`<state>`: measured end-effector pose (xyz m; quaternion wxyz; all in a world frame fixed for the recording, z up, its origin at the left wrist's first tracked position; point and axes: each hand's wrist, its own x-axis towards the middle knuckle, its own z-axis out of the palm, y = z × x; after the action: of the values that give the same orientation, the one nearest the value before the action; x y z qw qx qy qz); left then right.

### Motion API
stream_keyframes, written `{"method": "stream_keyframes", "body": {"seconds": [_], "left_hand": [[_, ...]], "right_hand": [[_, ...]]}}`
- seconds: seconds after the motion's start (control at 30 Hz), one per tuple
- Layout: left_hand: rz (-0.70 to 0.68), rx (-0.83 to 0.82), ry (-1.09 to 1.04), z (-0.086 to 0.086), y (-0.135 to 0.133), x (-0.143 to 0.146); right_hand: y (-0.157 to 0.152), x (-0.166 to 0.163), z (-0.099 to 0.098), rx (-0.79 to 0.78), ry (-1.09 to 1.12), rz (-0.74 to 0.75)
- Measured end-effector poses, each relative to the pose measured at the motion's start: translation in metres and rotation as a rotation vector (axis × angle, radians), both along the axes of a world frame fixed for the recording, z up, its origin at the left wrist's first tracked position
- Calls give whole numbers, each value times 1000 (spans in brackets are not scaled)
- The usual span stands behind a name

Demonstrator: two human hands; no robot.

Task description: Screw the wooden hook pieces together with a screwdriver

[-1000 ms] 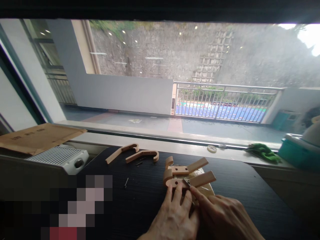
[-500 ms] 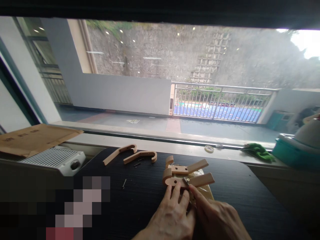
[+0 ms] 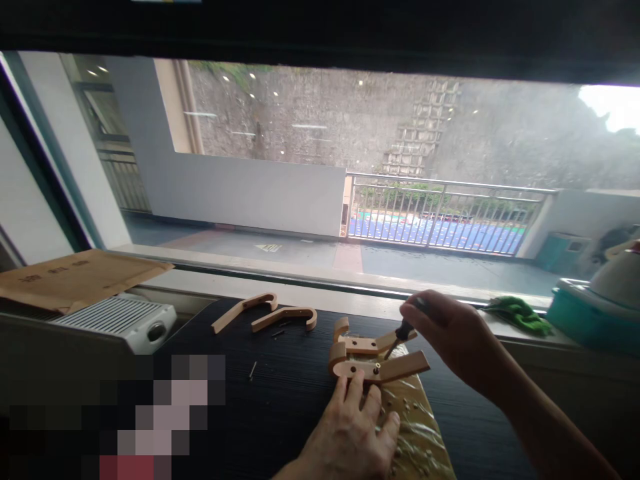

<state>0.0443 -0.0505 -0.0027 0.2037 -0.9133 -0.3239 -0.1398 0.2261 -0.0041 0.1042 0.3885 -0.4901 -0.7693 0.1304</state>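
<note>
Hazy daylight enters through the wide glass window, flecked with reflections; white sky glares, the black wood-grain tabletop lies dim, and pixelation hides the lower left.

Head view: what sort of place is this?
Likely an indoor work spot by a window: a dark table stands beside the windowsill, and a railing shows outside.

Screwdriver: handle partly hidden by right hand
Wrapped board: cut off by near edge
Envelope: cut off at left
Dark bits: too small to tell
</note>
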Motion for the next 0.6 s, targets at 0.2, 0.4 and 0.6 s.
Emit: {"method": "stream_keyframes", "body": {"seconds": [0.2,0.4,0.6], "left_hand": [[-11,255,-127,-25,6,-2],[-2,276,-98,-24,6,-3],[-20,311,-115,-19,6,2]], "right_hand": [[19,-20,2,169,-112,-179],[24,-19,-10,181,-224,-191],[25,-26,-14,179,-333,-200]]}}
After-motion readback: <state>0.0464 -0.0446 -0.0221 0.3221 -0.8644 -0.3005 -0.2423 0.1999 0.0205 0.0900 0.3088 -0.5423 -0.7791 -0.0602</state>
